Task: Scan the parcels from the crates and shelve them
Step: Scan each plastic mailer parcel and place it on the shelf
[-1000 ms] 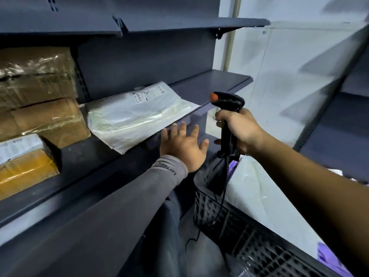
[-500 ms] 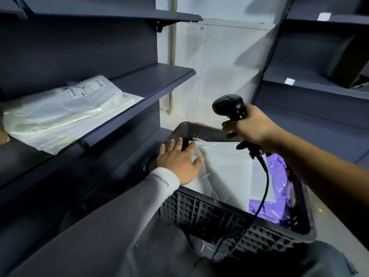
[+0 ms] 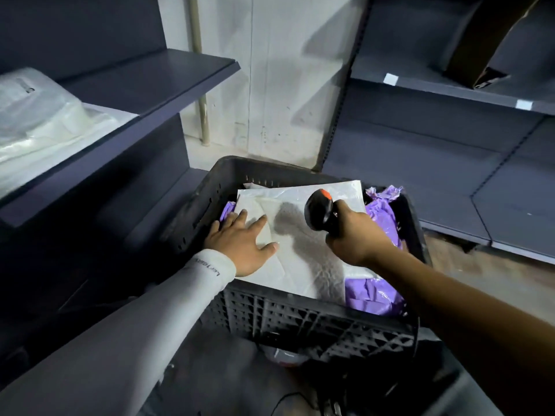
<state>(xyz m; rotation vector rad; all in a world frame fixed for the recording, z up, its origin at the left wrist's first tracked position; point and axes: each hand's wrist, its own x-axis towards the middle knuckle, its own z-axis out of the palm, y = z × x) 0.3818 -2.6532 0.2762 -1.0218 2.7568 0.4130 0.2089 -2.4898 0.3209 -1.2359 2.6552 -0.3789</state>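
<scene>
The white parcel (image 3: pixel 300 235) lies flat on top of the pile in the black crate (image 3: pixel 315 322), its long axis running from the near-left wall up toward the far-right corner, with purple parcels (image 3: pixel 372 295) poking out beneath it on the right and at the left edge. Your left hand (image 3: pixel 240 241) rests flat on the parcel's left side, fingers spread and straight, nothing pinched, so that grip is wide open and only pressing down. Your right hand (image 3: pixel 357 238) is wrapped round the handle of the black scanner (image 3: pixel 319 213), head aimed down and left at the parcel, hovering just above its middle. No label shows on the upper face from here, can't tell where the barcode is. Left hand is the nearer one to the parcel; judging by this, it does the lifting or flipping while the right scans. The shelf (image 3: pixel 180 82) on the left already carries a clear-wrapped parcel (image 3: pixel 45 121), with bare board beside it.
</scene>
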